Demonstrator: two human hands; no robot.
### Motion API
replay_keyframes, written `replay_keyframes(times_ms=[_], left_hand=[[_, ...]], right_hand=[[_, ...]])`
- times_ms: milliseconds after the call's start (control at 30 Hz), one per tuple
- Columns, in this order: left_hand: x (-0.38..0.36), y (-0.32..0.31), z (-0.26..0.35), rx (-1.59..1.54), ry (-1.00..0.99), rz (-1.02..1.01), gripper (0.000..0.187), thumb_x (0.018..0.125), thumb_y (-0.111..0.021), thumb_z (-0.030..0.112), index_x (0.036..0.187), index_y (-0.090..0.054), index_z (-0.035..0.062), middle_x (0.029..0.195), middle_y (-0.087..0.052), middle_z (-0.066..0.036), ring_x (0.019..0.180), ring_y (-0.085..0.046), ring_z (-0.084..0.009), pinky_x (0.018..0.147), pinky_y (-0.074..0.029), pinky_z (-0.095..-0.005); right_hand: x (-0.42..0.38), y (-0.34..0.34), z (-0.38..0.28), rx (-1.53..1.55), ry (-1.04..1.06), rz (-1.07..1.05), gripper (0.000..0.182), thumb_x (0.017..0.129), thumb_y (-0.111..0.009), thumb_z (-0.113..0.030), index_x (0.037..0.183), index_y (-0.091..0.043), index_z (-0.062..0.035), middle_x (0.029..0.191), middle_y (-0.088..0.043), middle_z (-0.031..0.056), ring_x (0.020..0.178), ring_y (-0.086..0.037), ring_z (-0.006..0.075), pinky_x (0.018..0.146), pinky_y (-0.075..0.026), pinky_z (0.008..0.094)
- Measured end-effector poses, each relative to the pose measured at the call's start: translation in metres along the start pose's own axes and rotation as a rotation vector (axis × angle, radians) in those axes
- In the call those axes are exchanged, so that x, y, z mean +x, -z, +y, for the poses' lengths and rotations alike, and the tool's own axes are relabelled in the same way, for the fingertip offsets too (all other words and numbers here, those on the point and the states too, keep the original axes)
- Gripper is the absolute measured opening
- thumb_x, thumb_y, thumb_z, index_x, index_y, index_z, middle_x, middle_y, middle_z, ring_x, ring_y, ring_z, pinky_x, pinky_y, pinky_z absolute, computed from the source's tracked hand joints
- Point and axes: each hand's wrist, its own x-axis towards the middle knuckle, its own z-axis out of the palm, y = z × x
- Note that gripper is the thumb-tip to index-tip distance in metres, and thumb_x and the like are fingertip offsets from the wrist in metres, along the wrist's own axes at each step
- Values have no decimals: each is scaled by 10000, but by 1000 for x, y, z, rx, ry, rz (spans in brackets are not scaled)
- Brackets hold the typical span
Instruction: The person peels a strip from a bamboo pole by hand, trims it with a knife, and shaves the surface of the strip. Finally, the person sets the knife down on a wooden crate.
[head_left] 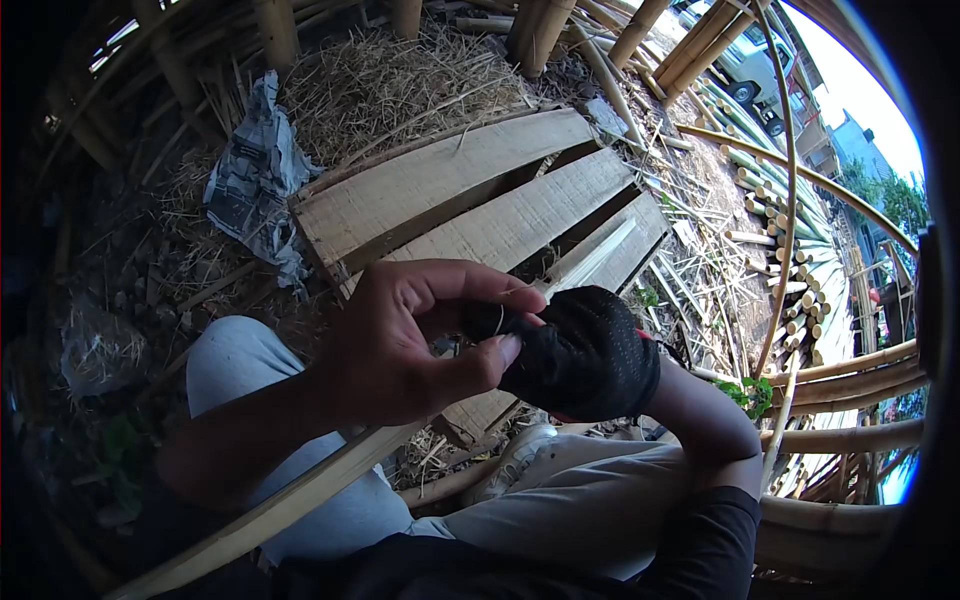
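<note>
My bare left hand [425,335] is closed, thumb and index finger meeting at the fingertips of my right hand. My right hand [590,355] wears a black dotted glove and is curled; its fingers are mostly hidden. A thin pale loop [500,320] shows against the black glove between the hands. What either hand grips I cannot make out. A long flat bamboo strip [300,495] slants across my lap and runs up beneath my left hand. Pale split strips [600,250] show just beyond the glove; whether they join the long strip is hidden.
Wide wooden planks [450,175] form a slatted platform in front of me. Crumpled newspaper [262,170] and a straw heap [385,90] lie beyond. Stacked bamboo poles [805,290] fill the right, behind a bamboo railing [850,365]. A parked vehicle [750,70] stands outside.
</note>
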Motion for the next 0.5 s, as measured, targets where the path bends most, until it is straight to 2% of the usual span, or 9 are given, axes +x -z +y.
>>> replay_keyframes(times_ms=[100,200,300,400,500], left_hand=[[-1,1,-2,16,17,-11,300,780,-634,-14,1069,-628,-93,1013,-668,-162,956,-669,-176,892,-553,-305],[0,1,-10,11,-81,-35,291,802,-718,68,1060,-661,-55,964,-695,-141,879,-687,-137,817,-568,-255],[1,3,0,238,-121,-67,182,765,-727,-3,946,-712,-22,886,-701,-102,839,-680,-132,740,-550,-249],[7,9,0,365,-245,-138,112,753,-781,39,855,-740,19,826,-708,-92,783,-692,-141,687,-544,-245],[8,16,3,493,-330,-162,118,741,-800,55,837,-740,21,825,-712,-109,760,-699,-164,669,-544,-254]], right_hand=[[1,2,2,1,-7,-57,277,788,-760,-245,1005,-673,-94,606,-551,36,468,-539,204,428,-386,331],[1,4,-1,-71,-2,-103,228,795,-758,-252,922,-672,-84,600,-548,43,470,-540,198,429,-390,332],[-1,4,2,-10,3,-134,197,805,-749,-261,817,-660,-86,594,-543,46,467,-537,193,424,-384,329],[3,7,2,-51,36,-193,213,798,-755,-275,731,-638,-109,595,-543,47,468,-537,190,420,-377,328],[8,14,-1,-136,78,-243,207,777,-771,-284,741,-656,-115,586,-541,41,464,-537,193,414,-371,324]])
